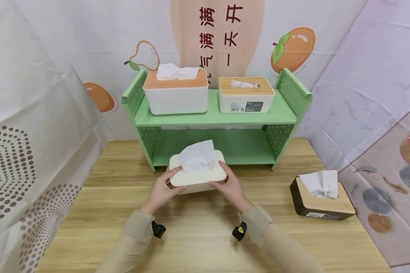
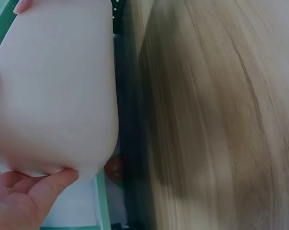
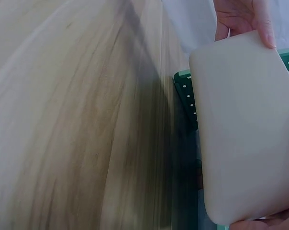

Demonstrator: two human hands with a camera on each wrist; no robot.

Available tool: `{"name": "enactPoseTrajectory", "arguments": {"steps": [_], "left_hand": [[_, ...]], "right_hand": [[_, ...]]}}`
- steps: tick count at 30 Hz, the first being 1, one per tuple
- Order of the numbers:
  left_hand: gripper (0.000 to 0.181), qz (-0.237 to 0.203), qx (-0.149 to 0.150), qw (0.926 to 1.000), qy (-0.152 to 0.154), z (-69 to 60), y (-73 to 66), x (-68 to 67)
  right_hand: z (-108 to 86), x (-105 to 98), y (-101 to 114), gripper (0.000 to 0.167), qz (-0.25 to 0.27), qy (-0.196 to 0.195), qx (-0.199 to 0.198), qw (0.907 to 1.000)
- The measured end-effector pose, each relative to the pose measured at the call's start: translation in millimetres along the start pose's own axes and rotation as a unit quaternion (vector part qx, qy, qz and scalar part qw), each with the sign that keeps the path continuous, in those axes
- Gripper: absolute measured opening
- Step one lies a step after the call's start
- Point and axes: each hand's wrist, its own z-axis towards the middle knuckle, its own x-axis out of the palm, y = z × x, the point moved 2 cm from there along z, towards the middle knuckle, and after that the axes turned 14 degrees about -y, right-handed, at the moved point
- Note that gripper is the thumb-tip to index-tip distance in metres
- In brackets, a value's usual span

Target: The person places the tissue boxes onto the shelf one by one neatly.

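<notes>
Both hands hold a cream tissue box [image 1: 205, 186] by its two ends, in front of the green rack's lower shelf. A white tissue [image 1: 197, 156] sticks up through its lid. My left hand [image 1: 161, 191] grips the left end, thumb along the front; my right hand [image 1: 233, 188] grips the right end in the same way. The box's smooth side [image 2: 63, 91] fills much of the left wrist view, with left-hand fingers [image 2: 56, 189] at its lower end. In the right wrist view the box [image 3: 245, 129] stands between both hands. Its underside is hidden in the head view.
On the green rack's top shelf [image 1: 191, 120] stand a large white tissue box with a wooden lid [image 1: 177, 100] and a smaller one [image 1: 237, 102]. The lower shelf [image 1: 249, 148] lies behind the held box. A black tissue box [image 1: 324, 208] sits at the wooden table's [image 1: 99, 227] right.
</notes>
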Motion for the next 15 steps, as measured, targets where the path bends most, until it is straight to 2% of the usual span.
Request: {"name": "enactPoseTrajectory", "arguments": {"steps": [7,15], "left_hand": [[0.064,-0.004,-0.007,1.0,-0.001,4.1,8.3,-3.9],[0.062,-0.006,-0.008,0.9998,-0.015,6.2,12.0,-7.7]], "right_hand": [[5.1,7.9,1.9,0.081,0.008,-0.005,-0.003,1.0],[9.3,14.2,6.1,0.08,-0.012,-0.022,-0.016,0.9996]]}}
